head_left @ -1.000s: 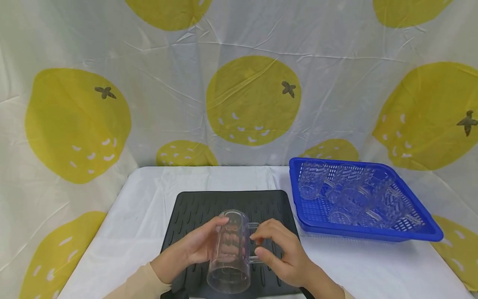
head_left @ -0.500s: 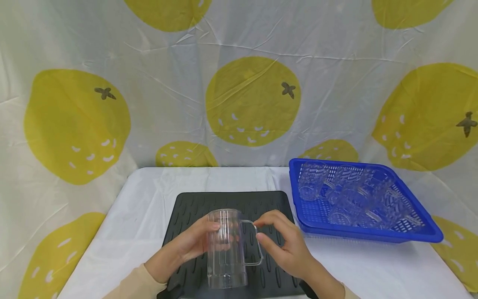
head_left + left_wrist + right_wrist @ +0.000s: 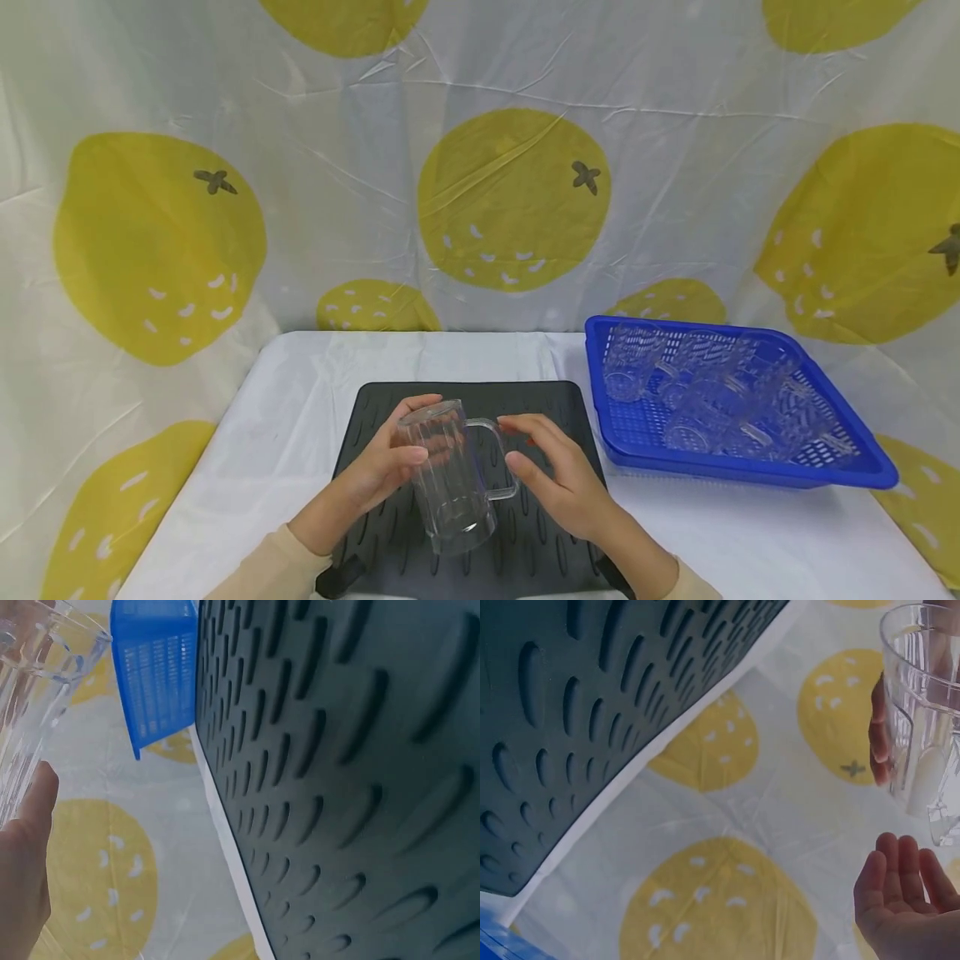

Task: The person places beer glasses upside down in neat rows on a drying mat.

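Clear cylindrical handled mug (image 3: 454,502) now tilts sideways; left hand (image 3: 377,469) grips it, seemingly sole support; right hand (image 3: 561,481) loosely spread alongside.

Clear gloss is shining above a dull, ridged mat (image 3: 543,542)!
The mug (image 3: 452,487) is gleaming, smooth and see-through with faceted sides; I'm not managing to tell glass from plastic. The mat is looking matt and rubbery. The blue basket (image 3: 750,472) is showing perforated plastic with a soft sheen, its clear mugs (image 3: 701,410) glinting. Behind, the creased backdrop (image 3: 337,183) is giving off a satin shimmer, and the white cloth (image 3: 720,546) is showing faint wrinkles.
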{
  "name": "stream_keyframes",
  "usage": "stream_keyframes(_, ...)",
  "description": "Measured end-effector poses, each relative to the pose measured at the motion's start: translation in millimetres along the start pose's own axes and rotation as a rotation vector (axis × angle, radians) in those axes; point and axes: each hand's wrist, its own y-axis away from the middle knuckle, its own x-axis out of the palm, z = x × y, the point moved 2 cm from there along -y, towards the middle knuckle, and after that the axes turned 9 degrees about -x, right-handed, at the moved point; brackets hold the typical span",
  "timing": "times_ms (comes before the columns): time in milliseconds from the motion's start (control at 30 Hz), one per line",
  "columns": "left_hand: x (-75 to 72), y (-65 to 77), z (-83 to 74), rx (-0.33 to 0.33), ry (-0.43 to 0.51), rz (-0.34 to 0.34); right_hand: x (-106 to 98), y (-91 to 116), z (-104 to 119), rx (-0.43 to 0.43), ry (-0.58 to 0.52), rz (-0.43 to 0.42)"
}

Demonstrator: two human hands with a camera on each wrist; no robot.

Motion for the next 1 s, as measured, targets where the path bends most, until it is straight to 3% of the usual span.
stream_keyframes(433, -20.1, 5.8, -2.1, 0.031, -0.305, -0.108, 19, -12, -14, 0.194, -0.038, 0.123)
stream_keyframes(700, -34.7, 6.9, -2.0, 0.054, -0.370, -0.150, 34, -24, -30, 0.154, 0.079, 0.152)
stream_keyframes(1000, -52.4, 10.9, -13.8, -0.031, -0.437, -0.214, 48, -42, -41, 0.079, 0.152, 0.109)
